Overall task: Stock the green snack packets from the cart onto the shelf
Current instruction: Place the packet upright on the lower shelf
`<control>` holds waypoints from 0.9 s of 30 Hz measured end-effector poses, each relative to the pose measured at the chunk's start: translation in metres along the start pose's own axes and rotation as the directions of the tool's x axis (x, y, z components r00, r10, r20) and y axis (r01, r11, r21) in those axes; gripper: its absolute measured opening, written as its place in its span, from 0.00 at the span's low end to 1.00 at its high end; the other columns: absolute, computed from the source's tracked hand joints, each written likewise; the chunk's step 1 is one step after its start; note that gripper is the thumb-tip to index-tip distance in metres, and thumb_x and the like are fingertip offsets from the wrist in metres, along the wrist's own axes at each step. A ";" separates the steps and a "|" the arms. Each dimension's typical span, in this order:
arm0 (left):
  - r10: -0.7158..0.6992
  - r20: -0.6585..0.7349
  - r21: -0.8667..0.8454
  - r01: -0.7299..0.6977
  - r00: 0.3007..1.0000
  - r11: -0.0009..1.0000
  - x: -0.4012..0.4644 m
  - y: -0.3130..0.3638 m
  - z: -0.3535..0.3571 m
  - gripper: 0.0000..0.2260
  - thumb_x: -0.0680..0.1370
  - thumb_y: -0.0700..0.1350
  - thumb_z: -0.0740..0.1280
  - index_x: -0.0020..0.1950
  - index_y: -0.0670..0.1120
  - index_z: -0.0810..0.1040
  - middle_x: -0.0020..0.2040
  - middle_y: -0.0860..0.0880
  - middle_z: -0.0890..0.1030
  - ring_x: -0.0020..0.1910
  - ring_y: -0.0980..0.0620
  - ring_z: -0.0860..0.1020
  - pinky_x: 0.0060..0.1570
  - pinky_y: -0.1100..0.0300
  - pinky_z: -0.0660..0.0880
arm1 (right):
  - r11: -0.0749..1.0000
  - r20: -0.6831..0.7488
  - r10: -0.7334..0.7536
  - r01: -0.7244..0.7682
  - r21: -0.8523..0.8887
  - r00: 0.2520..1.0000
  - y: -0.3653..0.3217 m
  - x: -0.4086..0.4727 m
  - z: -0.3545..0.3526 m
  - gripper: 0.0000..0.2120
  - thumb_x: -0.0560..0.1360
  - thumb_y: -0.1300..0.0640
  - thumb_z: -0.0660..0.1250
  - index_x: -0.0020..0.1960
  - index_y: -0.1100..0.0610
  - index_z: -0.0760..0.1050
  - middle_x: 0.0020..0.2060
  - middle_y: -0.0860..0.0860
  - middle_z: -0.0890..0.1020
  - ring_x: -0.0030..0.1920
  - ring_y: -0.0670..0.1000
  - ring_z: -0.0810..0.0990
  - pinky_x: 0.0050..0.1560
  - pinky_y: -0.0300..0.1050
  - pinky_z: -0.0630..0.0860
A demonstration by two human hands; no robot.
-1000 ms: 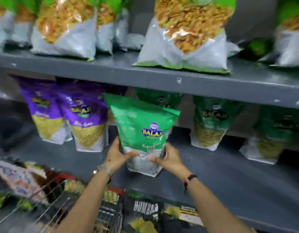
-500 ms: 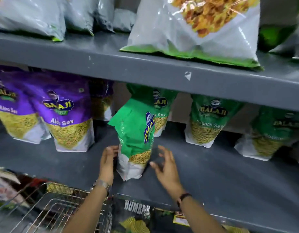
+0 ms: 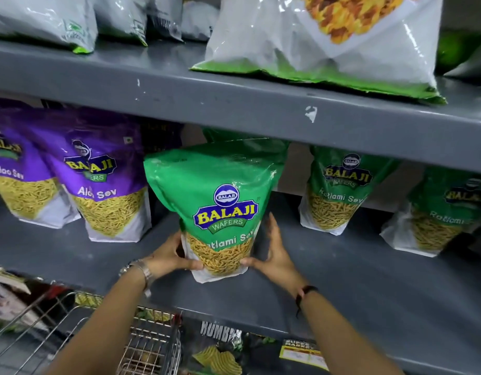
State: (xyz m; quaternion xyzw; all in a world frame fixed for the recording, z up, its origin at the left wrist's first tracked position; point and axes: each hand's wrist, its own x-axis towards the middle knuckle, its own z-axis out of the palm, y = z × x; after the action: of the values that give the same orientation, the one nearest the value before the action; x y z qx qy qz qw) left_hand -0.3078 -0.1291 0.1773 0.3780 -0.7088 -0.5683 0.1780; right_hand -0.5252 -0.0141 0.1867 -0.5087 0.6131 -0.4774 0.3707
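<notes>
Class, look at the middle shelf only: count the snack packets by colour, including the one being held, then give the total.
Purple packets: 2
Green packets: 4 at least, namely the held one, one partly hidden behind it, and two on its right
Total: 6

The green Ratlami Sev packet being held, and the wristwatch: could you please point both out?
green Ratlami Sev packet [image 3: 220, 190], head view, green front above the logo.
wristwatch [image 3: 142, 269], head view, metal band on the left wrist.
</notes>
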 end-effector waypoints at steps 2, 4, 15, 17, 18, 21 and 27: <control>0.008 -0.029 0.072 -0.006 1.000 0.997 0.001 0.004 -0.004 0.37 0.54 0.53 0.75 0.59 0.57 0.64 0.66 0.46 0.69 0.65 0.48 0.68 0.68 0.48 0.64 | 1.000 0.120 0.006 -0.006 0.002 0.993 -0.002 0.005 0.000 0.37 0.67 0.66 0.72 0.65 0.44 0.56 0.60 0.34 0.65 0.58 0.24 0.66 0.54 0.19 0.66; 0.040 -0.054 0.011 -0.040 0.998 0.999 0.002 0.004 -0.002 0.32 0.63 0.45 0.75 0.61 0.55 0.63 0.64 0.46 0.70 0.62 0.50 0.70 0.62 0.55 0.67 | 0.998 0.037 0.043 -0.041 -0.052 0.998 0.000 0.004 0.011 0.28 0.67 0.63 0.73 0.56 0.40 0.63 0.55 0.39 0.74 0.59 0.37 0.73 0.56 0.31 0.73; 0.073 -0.577 0.019 -0.076 0.813 0.997 -0.069 -0.016 0.045 0.26 0.73 0.42 0.66 0.69 0.46 0.61 0.71 0.45 0.65 0.68 0.50 0.63 0.66 0.57 0.59 | 0.985 -0.479 -0.021 -0.065 -0.161 0.878 -0.009 -0.038 0.058 0.37 0.67 0.54 0.73 0.69 0.55 0.57 0.65 0.58 0.66 0.66 0.56 0.63 0.67 0.52 0.61; 0.034 -0.665 0.023 -0.026 0.746 0.999 -0.115 -0.039 0.043 0.24 0.72 0.42 0.67 0.67 0.48 0.65 0.67 0.46 0.69 0.64 0.46 0.68 0.65 0.50 0.65 | 0.971 -0.456 -0.189 0.097 -0.217 0.869 -0.009 -0.069 0.083 0.29 0.69 0.54 0.71 0.65 0.55 0.62 0.59 0.55 0.70 0.58 0.52 0.67 0.62 0.44 0.63; -0.005 -0.697 0.005 0.011 0.717 1.000 -0.140 -0.053 0.041 0.23 0.72 0.42 0.67 0.66 0.48 0.66 0.65 0.47 0.70 0.62 0.45 0.70 0.62 0.46 0.68 | 0.950 -0.364 -0.269 0.184 -0.252 0.892 -0.007 -0.082 0.098 0.24 0.70 0.55 0.69 0.63 0.54 0.65 0.55 0.52 0.71 0.55 0.50 0.68 0.60 0.42 0.64; -0.152 -0.783 0.012 0.259 0.603 0.966 -0.222 -0.109 0.046 0.20 0.73 0.43 0.67 0.64 0.46 0.68 0.64 0.41 0.72 0.62 0.40 0.70 0.61 0.43 0.68 | 0.909 0.122 -0.296 0.319 -0.267 0.947 0.006 -0.105 0.149 0.16 0.73 0.58 0.65 0.60 0.54 0.69 0.53 0.50 0.73 0.54 0.51 0.73 0.59 0.44 0.69; -0.505 -0.799 -0.271 0.553 0.328 0.788 -0.350 -0.195 0.069 0.29 0.68 0.53 0.66 0.64 0.39 0.67 0.56 0.31 0.75 0.57 0.34 0.73 0.58 0.43 0.68 | 0.687 0.719 0.249 0.406 -0.603 0.648 0.054 -0.099 0.254 0.25 0.74 0.62 0.62 0.69 0.59 0.59 0.70 0.59 0.64 0.70 0.58 0.62 0.69 0.52 0.63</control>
State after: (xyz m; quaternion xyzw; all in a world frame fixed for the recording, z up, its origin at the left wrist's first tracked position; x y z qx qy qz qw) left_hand -0.0623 0.1627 0.0361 0.8153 -0.3834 -0.3214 0.2915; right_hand -0.2805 0.0309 0.0628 -0.7902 0.5106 0.0443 0.3360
